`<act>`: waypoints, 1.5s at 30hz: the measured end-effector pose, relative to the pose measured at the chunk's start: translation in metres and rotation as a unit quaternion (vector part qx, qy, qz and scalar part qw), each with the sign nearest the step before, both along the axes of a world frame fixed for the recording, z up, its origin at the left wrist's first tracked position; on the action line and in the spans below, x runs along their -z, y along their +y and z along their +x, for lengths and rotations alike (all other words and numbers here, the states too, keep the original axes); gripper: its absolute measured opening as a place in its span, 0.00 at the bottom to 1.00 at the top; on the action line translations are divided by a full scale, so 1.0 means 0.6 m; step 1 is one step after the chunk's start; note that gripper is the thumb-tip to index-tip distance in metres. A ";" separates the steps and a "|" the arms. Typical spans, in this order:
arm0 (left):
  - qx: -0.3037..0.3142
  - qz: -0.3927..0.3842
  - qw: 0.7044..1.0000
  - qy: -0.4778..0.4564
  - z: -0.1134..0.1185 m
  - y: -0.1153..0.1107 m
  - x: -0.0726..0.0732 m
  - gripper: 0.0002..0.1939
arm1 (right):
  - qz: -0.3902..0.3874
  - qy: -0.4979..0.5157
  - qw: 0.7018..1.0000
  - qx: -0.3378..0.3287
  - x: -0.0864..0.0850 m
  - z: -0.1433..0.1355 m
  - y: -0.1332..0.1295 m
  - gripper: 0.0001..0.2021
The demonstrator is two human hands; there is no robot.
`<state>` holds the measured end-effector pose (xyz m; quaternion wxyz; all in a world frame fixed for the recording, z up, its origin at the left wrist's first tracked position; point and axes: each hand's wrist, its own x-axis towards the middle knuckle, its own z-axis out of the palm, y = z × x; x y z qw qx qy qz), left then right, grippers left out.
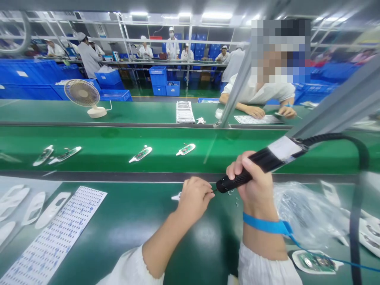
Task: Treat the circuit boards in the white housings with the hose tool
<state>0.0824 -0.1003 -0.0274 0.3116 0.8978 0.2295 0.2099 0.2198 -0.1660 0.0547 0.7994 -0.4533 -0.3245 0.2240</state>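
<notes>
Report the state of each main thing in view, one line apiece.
Screwdriver, slanted, tip lowered.
Right hand, wrapped around the screwdriver.
Left hand, fingertips together at the screwdriver's tip.
Wrist strap, fastened around the right wrist.
Tiny metal pieces, loose, scattered.
Blue-marked sheet, lying flat.
Plastic bag, crumpled.
Lower-right housing, open, circuit board exposed.
Fan, upright, blade motion unclear.
Ceiling lights, lit.

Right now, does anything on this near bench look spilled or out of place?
Perhaps the small metallic bits scattered loose on the green bench beside the right hand; they look like screws, uncontained. Nothing looks clearly damaged.
</notes>
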 end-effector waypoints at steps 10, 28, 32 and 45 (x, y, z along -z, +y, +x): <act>-0.004 0.003 1.000 0.006 -0.114 0.049 0.017 0.16 | -0.039 -0.049 0.994 -0.088 0.019 -0.049 0.029 0.08; 0.023 -0.017 0.999 0.025 -0.111 0.052 0.027 0.11 | -0.086 -0.091 0.984 -0.127 0.033 -0.068 0.041 0.08; 0.017 -0.008 0.999 0.030 -0.109 0.052 0.029 0.12 | -0.119 -0.134 0.975 -0.133 0.030 -0.072 0.039 0.08; 0.002 0.004 1.000 0.026 -0.109 0.047 0.030 0.13 | -0.136 -0.129 0.971 -0.151 0.040 -0.062 0.040 0.10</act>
